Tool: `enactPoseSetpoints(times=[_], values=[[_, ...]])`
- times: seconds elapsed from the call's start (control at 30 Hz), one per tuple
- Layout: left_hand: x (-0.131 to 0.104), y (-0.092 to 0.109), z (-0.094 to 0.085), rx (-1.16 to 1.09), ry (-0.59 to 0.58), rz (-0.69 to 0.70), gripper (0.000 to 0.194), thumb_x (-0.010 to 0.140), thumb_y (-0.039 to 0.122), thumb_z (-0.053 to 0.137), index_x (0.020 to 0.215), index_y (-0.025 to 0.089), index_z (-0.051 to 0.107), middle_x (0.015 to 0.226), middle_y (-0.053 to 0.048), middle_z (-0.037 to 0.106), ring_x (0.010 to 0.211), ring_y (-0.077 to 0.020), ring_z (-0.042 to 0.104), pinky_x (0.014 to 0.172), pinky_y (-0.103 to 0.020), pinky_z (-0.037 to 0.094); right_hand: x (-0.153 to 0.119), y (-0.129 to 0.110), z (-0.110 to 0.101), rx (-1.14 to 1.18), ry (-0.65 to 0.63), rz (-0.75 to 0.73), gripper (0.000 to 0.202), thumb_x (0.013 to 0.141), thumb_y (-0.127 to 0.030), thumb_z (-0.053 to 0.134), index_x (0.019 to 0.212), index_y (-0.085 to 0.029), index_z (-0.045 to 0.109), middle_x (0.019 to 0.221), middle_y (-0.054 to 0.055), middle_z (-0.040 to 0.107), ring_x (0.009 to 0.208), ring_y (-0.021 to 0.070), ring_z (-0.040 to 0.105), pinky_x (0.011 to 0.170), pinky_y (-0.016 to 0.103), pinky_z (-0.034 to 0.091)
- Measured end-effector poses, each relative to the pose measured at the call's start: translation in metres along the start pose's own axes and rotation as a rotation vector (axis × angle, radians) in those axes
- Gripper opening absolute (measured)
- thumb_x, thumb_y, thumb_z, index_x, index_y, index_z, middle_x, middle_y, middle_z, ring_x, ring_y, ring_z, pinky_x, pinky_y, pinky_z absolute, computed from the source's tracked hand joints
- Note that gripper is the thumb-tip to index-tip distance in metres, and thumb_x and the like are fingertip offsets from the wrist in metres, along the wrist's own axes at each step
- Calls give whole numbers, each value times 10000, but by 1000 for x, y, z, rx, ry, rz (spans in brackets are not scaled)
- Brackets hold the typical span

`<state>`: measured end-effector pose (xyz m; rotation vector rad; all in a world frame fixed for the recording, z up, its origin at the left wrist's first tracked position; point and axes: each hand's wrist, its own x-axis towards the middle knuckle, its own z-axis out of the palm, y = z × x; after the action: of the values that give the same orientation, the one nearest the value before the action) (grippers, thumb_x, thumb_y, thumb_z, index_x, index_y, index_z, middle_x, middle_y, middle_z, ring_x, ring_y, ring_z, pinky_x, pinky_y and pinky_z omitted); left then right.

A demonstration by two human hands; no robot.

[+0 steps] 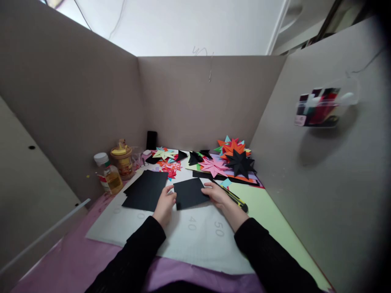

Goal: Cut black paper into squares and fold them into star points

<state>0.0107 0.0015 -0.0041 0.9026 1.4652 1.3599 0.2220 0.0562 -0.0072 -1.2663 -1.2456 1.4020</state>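
A square of black paper point(191, 193) is held between my two hands, slightly tilted over a white mat point(180, 240) printed with numbers. My left hand point(165, 204) pinches its left edge, while the fingers of my right hand point(217, 195) close on its right edge. Larger black sheets point(146, 189) lie overlapped to the left of my left hand. Beside my right hand rests a yellow and black utility knife point(238, 201). A small light blue paper scrap point(226, 183) lies just behind the knife.
Folded paper stars, including a black one point(240, 163) and a pink one point(214, 166), are piled at the back right. Small red folded pieces point(171, 167) lie at the back. A bottle point(109, 175) and a yellow-lidded cup point(122, 162) stand left. Grey panels point(207, 101) enclose the desk.
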Motion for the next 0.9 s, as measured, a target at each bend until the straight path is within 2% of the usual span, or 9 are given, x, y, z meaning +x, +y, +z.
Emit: enactPoseSetpoints(times=[0.1,0.17,0.23,0.3,0.4,0.5,0.6,0.73,0.9], values=[[0,-5,1,-87,4,-1,433,698,201,650,1120,176,554,1106,-134,599,1033,-219,583,801,-294,467,5,9,-1,127,-30,-15,408,481,-203,789,827,-182,575,548,-16,643,540,194,638,587,331,512],[0,-8,2,-117,18,18,456,695,192,665,1132,183,536,1182,-139,564,1134,-226,524,854,-293,442,7,12,-3,188,-42,-23,416,454,-220,806,802,-180,584,555,-8,661,555,210,652,613,348,519],[0,-9,1,-136,26,38,502,686,196,687,1156,189,510,1255,-141,522,1188,-224,485,882,-286,427,7,12,-4,241,-55,-38,418,471,-251,808,826,-183,600,630,15,699,647,232,680,676,365,525],[-1,-9,1,-146,4,48,553,680,225,706,1188,186,492,1215,-140,558,1118,-222,543,850,-294,449,6,12,-4,287,-76,-59,437,494,-284,804,877,-191,615,722,31,725,751,247,691,741,374,521],[-4,-5,0,-142,-71,61,502,667,286,725,1126,158,567,952,-101,678,874,-219,644,740,-308,488,3,10,-3,329,-124,-70,462,518,-318,801,930,-197,631,792,48,737,803,260,691,779,394,517],[-5,0,-5,-131,-117,101,359,647,312,737,945,128,659,798,-76,702,760,-215,654,689,-302,489,1,11,-2,343,-153,-73,435,543,-325,798,927,-194,645,798,58,738,797,270,692,774,415,519],[0,4,-16,-133,-83,153,324,642,313,742,892,122,664,794,-66,710,752,-195,648,696,-282,474,2,12,-3,356,-131,-104,401,564,-351,786,910,-201,648,830,58,738,856,271,682,794,408,513],[5,5,-28,-157,-39,187,351,631,330,751,893,118,654,807,-68,712,749,-187,649,711,-284,471,6,14,-4,352,-98,-141,453,562,-382,777,954,-216,623,833,48,734,875,263,672,785,390,512],[-1,6,-23,-207,-109,205,383,690,361,708,977,116,642,899,-91,715,865,-206,658,821,-316,475,3,15,3,279,-106,-156,457,630,-435,723,1013,-227,585,795,35,718,773,237,670,680,356,516]])
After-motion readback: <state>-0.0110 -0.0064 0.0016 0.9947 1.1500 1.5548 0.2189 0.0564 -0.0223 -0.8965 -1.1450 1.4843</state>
